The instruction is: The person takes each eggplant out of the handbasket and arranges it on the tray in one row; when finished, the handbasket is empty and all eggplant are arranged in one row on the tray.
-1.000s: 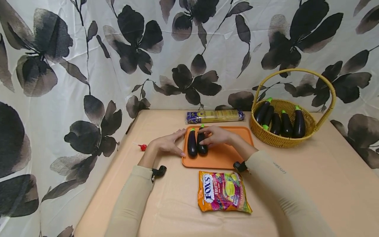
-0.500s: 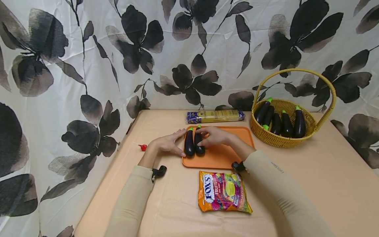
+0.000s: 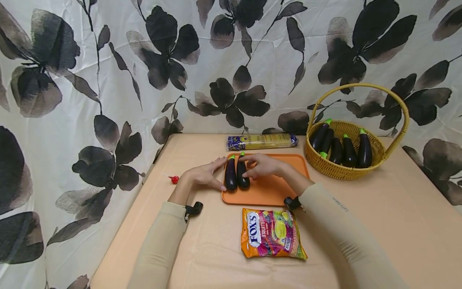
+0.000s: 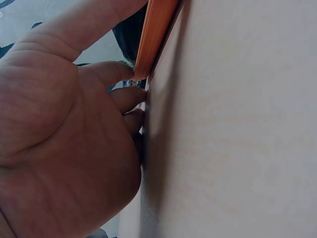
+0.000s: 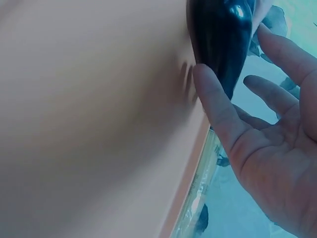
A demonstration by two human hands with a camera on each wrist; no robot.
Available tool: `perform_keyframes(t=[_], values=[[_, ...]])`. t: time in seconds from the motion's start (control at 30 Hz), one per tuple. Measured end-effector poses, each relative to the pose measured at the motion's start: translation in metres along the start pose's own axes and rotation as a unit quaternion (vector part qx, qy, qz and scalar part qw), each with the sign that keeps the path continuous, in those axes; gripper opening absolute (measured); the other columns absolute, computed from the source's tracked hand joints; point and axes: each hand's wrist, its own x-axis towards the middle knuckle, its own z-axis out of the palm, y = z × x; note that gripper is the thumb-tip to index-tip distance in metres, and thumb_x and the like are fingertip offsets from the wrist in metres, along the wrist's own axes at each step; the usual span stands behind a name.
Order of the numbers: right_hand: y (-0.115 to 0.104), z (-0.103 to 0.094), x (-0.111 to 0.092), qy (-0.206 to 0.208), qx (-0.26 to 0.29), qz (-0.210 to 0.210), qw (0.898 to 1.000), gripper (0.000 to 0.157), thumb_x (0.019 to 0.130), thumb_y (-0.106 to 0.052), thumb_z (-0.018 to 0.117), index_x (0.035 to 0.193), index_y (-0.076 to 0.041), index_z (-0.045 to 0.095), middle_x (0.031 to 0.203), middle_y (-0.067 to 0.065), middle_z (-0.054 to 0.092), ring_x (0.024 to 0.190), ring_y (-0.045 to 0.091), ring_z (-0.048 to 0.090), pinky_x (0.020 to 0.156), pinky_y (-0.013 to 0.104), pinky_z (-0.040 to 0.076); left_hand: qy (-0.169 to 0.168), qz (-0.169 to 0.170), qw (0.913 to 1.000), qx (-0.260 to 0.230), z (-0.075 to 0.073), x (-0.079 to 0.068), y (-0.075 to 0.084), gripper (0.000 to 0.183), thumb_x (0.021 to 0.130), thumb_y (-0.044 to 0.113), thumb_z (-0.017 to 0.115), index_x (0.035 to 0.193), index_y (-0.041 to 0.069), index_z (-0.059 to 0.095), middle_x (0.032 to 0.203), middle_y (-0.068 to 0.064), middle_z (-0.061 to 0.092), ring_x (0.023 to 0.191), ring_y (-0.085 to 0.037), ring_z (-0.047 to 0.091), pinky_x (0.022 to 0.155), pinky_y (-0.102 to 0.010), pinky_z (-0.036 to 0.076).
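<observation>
Two dark eggplants lie side by side along the left part of an orange tray [image 3: 278, 188]. The left eggplant [image 3: 230, 176] is close to the tray's left edge, where my left hand [image 3: 203, 176] rests with its fingers spread. In the left wrist view those fingers reach along the tray's outer side. My right hand [image 3: 265, 166] is over the right eggplant [image 3: 242, 178], partly covering its upper half. From the right wrist, its fingers look loosely spread around the eggplant [image 5: 220, 42], with one fingertip touching or very near its side.
A wicker basket [image 3: 346, 173] with a tall handle holds several eggplants at the right. Behind the tray lies a pack of spaghetti [image 3: 263, 142]. In front is a bag of fruit candy [image 3: 272, 234]. A red lollipop [image 3: 174, 179] lies to the left.
Both eggplants have slid left on the tray, toward my left hand, with the right hand moving along. In the last half second almost nothing has moved.
</observation>
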Motion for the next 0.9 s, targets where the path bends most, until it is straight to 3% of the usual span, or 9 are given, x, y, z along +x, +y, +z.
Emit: perform_keyframes(t=[0.23, 0.53, 0.7, 0.83, 0.9], values=[[-0.002, -0.01, -0.02, 0.059, -0.057, -0.049, 0.995, 0.065, 0.098, -0.029, 0.074, 0.156, -0.011, 0.049, 0.155, 0.022, 0.051, 0.126, 0.037, 0.064, 0.101, 0.048, 0.057, 0.0, 0.012, 0.9999, 0.009, 0.001, 0.0, -0.002, 0.127, 0.072, 0.051, 0.093, 0.169, 0.032, 0.013, 0.177, -0.003, -0.002, 0.164, -0.025, -0.005, 0.131, -0.055, 0.001], [0.009, -0.024, -0.063, 0.175, -0.046, -0.11, 0.977, 0.061, 0.1, -0.029, 0.073, 0.156, -0.017, 0.051, 0.156, 0.014, 0.052, 0.129, 0.034, 0.063, 0.109, 0.056, 0.051, 0.001, 0.01, 0.9999, 0.003, 0.004, 0.0, -0.001, 0.13, 0.07, 0.05, 0.095, 0.169, 0.031, 0.012, 0.177, -0.001, -0.001, 0.164, -0.024, -0.006, 0.132, -0.053, 0.0], [0.017, -0.027, -0.088, 0.252, -0.045, -0.139, 0.957, 0.058, 0.101, -0.026, 0.071, 0.155, -0.014, 0.052, 0.153, 0.014, 0.054, 0.129, 0.038, 0.061, 0.108, 0.059, 0.05, -0.001, 0.008, 1.0, 0.0, 0.006, 0.0, -0.002, 0.13, 0.07, 0.051, 0.094, 0.169, 0.033, 0.011, 0.177, -0.001, -0.002, 0.164, -0.024, -0.007, 0.131, -0.054, 0.0], [0.021, -0.031, -0.103, 0.327, -0.076, -0.164, 0.928, 0.053, 0.1, -0.019, 0.071, 0.15, -0.013, 0.057, 0.147, 0.015, 0.057, 0.122, 0.038, 0.063, 0.106, 0.057, 0.052, 0.004, 0.007, 1.0, 0.0, 0.007, 0.001, -0.002, 0.131, 0.069, 0.053, 0.095, 0.169, 0.034, 0.012, 0.177, 0.002, -0.001, 0.164, -0.023, -0.006, 0.131, -0.054, 0.0], [0.022, -0.034, -0.109, 0.354, -0.089, -0.177, 0.914, 0.051, 0.1, -0.016, 0.072, 0.149, -0.014, 0.058, 0.147, 0.015, 0.057, 0.119, 0.035, 0.064, 0.105, 0.048, 0.055, 0.008, 0.006, 0.9999, -0.002, 0.007, 0.0, -0.003, 0.132, 0.068, 0.052, 0.095, 0.169, 0.033, 0.012, 0.177, 0.003, 0.0, 0.164, -0.022, -0.006, 0.132, -0.053, 0.0]])
